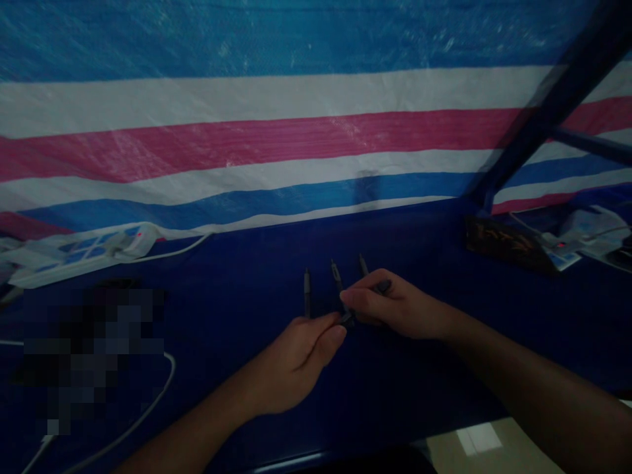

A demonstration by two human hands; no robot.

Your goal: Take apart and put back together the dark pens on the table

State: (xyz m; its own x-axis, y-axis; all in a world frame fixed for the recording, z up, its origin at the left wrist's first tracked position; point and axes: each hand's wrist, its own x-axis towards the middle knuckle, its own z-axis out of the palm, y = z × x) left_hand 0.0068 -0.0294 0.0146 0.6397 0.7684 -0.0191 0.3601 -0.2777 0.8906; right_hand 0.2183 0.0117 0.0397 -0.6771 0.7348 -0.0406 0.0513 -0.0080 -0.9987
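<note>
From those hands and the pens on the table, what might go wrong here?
The dark pen in the right grip might slip, being slim and largely covered. The left grip overlaps the leftmost pen in this view, so a shift could knock it. The middle pen lies close to the right grip and might get nudged.

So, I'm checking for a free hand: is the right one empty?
No: the right hand grips a dark pen-like piece, its end showing beside the forefinger.
</note>
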